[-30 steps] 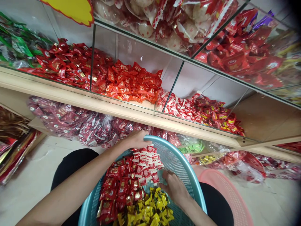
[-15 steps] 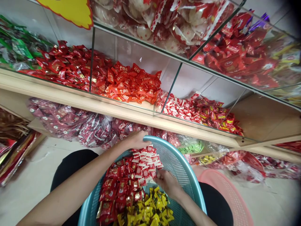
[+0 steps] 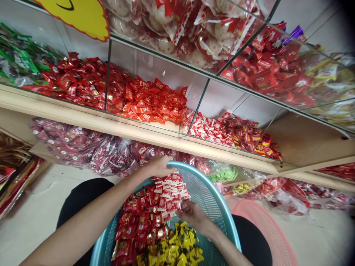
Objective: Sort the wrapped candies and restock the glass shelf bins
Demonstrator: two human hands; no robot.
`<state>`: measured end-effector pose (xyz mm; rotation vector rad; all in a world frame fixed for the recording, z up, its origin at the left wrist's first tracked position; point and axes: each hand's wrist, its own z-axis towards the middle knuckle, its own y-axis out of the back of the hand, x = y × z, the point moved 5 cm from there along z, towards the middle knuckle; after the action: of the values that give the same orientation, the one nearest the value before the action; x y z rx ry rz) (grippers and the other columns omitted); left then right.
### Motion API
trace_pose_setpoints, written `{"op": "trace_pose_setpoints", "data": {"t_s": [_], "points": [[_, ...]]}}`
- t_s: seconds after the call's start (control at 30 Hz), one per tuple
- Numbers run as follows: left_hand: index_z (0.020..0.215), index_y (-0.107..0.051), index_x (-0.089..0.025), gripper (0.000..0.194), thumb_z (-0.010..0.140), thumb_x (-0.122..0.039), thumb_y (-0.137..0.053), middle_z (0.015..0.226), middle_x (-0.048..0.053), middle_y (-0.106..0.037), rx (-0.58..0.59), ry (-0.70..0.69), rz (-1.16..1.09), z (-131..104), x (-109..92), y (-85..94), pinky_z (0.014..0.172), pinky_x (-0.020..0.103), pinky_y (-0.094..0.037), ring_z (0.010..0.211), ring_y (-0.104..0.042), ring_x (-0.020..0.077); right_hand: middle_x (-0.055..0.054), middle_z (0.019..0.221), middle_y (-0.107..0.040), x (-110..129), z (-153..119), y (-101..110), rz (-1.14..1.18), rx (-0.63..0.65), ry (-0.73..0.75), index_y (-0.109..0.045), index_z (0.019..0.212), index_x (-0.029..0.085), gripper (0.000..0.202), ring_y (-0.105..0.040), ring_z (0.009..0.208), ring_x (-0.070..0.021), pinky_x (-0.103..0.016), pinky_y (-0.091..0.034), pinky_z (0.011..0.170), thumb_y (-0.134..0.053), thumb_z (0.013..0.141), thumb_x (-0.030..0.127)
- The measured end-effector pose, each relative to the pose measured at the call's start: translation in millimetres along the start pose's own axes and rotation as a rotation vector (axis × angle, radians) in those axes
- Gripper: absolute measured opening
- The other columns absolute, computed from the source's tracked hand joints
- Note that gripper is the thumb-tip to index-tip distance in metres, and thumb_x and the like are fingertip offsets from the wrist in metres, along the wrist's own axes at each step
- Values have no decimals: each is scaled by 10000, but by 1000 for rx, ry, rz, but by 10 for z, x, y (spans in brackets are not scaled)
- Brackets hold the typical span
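Observation:
A teal plastic basket (image 3: 223,207) with mesh walls stands between my knees. My left hand (image 3: 159,167) is closed over its far rim. Inside, my right hand (image 3: 195,218) has its fingers curled together at the edge of the red-and-white wrapped candies (image 3: 173,190). Its fingertips seem to pinch one of these candies, partly hidden by the hand. Dark red wrapped candies (image 3: 130,225) lie in rows along the basket's left side. Yellow wrapped candies (image 3: 177,247) are heaped at the near side, below my right hand.
Ahead runs a wooden shelf (image 3: 83,115) with glass-fronted bins of wrapped candies (image 3: 155,99). Under it lie bulging clear bags of candy (image 3: 69,142). A pink basket (image 3: 273,232) stands on the floor at right. A yellow sign (image 3: 80,16) hangs at upper left.
The view has shifted slightly. My left hand stays on the rim, and my right hand stays beside the red-and-white candies with only a small finger movement.

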<state>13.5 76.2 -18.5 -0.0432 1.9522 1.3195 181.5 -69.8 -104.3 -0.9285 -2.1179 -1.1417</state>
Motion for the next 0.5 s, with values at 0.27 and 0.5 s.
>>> {"op": "trace_pose_setpoints", "data": {"t_s": [0.27,0.5], "points": [[764,-554,-195,277,748,-460,-477,676,5,-607,10,-11,-40,-16,-1,0,519,217,-323,586,-540,122,-47,797,-626,303,-143,300,-389,-56,-24,-604,874,163,261,-556,729,-170,-277,-413,648,-588,732,382],[760,-562,-203,271,738,-465,-498,700,4,-627,-9,4,-24,-12,11,14,524,215,-329,617,-561,133,-13,814,-640,1681,-449,1109,-208,141,304,-629,954,206,305,-558,710,-119,-234,-451,606,-526,805,451]]}}
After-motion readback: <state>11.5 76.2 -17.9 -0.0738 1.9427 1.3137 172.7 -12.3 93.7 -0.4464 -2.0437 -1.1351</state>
